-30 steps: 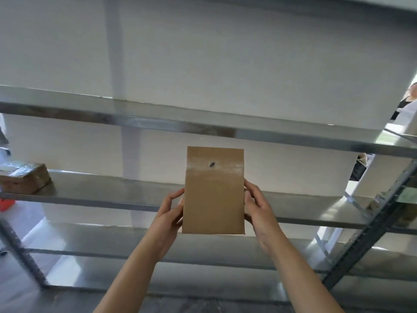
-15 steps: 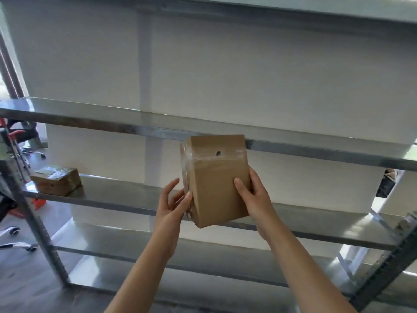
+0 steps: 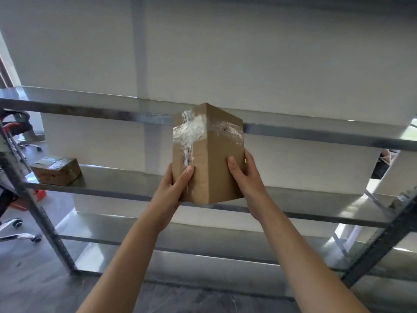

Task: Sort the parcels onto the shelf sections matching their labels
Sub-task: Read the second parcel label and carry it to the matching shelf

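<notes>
I hold a brown cardboard parcel (image 3: 214,152) upright in front of a metal shelf rack, one vertical edge turned toward me. Clear tape crosses its upper left face. My left hand (image 3: 173,188) grips its left face with the thumb on the front. My right hand (image 3: 246,177) grips the right face, thumb on the front. The parcel hangs in the air between the upper shelf (image 3: 90,109) and the middle shelf (image 3: 117,184), touching neither. No label shows on the faces toward me.
Another taped brown parcel (image 3: 56,170) lies at the left end of the middle shelf. A lower shelf (image 3: 203,240) runs below. Rack uprights stand at left (image 3: 33,206) and right (image 3: 383,236). Office chair wheels (image 3: 15,224) and a red object sit on the floor at left.
The parcel has turned about its vertical axis, so its taped left face now shows as well. The view has shifted left, bringing the left upright and the other parcel further in.
</notes>
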